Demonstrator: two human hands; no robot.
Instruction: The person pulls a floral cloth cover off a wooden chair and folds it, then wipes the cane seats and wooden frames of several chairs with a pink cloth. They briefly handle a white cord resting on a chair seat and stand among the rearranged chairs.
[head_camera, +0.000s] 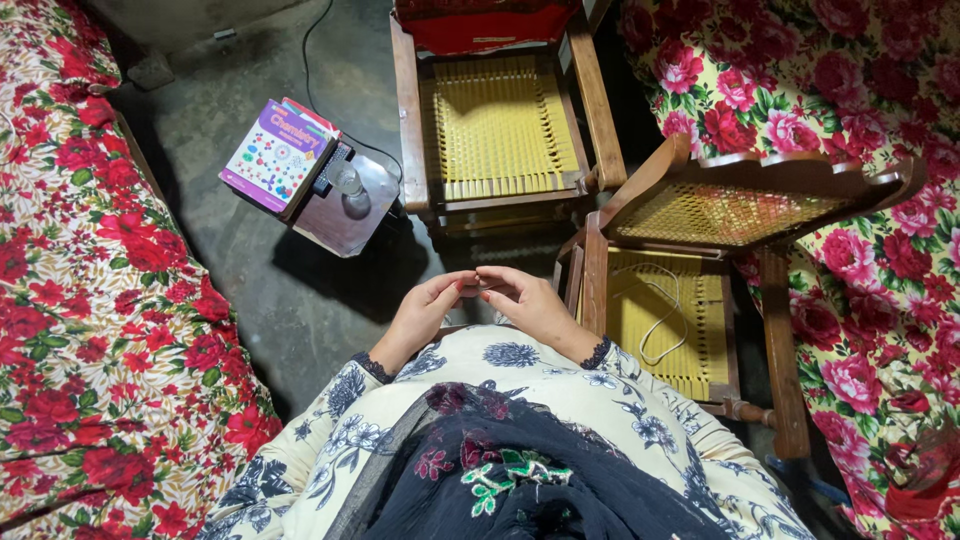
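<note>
We see the left hand (425, 308) and right hand (525, 300) meeting fingertip to fingertip, curled nearly closed around something small, possibly thread; it is too small to identify. Beside the right hand, a wooden chair (690, 330) with woven cane seat carries a looped white cord (665, 310).

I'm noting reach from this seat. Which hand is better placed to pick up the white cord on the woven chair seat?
Probably the right hand: the white cord lies on the woven chair seat just to its right, while the left hand would have to cross over.
</note>
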